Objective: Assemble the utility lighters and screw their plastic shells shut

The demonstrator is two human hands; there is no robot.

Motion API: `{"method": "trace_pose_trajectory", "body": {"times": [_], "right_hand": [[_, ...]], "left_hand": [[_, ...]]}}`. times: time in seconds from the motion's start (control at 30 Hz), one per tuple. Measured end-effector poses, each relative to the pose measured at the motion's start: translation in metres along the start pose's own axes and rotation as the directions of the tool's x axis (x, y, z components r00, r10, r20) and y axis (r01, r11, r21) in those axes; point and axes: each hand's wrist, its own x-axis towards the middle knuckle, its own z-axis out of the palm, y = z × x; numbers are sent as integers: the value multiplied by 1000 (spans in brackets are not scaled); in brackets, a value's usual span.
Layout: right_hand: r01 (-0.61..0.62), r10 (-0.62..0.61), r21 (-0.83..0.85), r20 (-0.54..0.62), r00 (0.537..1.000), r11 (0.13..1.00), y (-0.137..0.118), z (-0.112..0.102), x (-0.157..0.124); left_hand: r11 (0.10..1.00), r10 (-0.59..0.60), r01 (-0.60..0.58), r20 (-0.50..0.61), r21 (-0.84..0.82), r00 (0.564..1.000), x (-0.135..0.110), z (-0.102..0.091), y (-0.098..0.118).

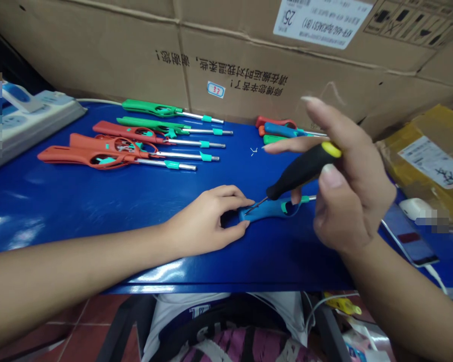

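A blue long-nosed lighter [272, 209] lies flat on the blue table [79, 201]. My left hand [207, 221] pinches the lighter's handle end between thumb and fingers, holding it down. My right hand [347, 176] grips a screwdriver [305, 168] with a black handle and yellow cap. The screwdriver's metal tip touches the lighter's handle next to my left fingertips. The lighter's metal nozzle runs right and is hidden behind my right hand.
Several orange and green lighters [136, 136] lie in a row at the back left; a few more lighters [283, 129] lie behind my right hand. A white power strip [30, 118] sits far left. Cardboard boxes [226, 45] wall the back. A phone [409, 236] and a yellow parcel [434, 161] lie right.
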Motion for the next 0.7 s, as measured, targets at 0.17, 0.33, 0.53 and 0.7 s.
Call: {"method": "trace_pose_trajectory", "body": {"times": [0.17, 0.33, 0.53, 0.7], "right_hand": [[213, -224, -222, -24, 974, 951, 0, 1, 5], [63, -64, -18, -35, 997, 998, -3, 4, 0], [164, -172, -172, -35, 984, 971, 0, 2, 4], [103, -103, -4, -33, 994, 995, 4, 2, 0]], "left_hand": [[1000, 22, -22, -16, 15, 1000, 0, 0, 1], [999, 27, -26, -15, 20, 1000, 1, 0, 1], [996, 64, -62, -31, 58, 997, 1, 0, -1], [996, 38, -36, -27, 80, 999, 1, -1, 0]]}}
